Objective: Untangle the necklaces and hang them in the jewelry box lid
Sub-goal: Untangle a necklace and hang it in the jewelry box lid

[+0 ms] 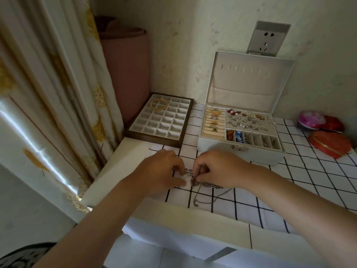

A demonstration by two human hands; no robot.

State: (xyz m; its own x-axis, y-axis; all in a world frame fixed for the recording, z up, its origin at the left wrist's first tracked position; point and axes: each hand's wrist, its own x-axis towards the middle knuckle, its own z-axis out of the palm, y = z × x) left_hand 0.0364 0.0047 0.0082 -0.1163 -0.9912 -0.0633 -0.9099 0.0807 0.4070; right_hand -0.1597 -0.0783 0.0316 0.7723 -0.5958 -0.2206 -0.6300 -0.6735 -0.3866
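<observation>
Underneath, the checked cloth (270,190) carries the jewelry box (212,149), whose lid (249,82) is propped upright, ready for hanging. Nearer, the left hand (162,171) and right hand (218,169) each pinch the tangled necklaces (210,185) lying on the cloth between them, likely to tease the chains apart.

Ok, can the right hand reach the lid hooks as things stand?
Probably yes. The lid stands open, its hooks bare, and only the low open box lies between. But the right hand pinches the tangled necklaces with the left hand.
</observation>
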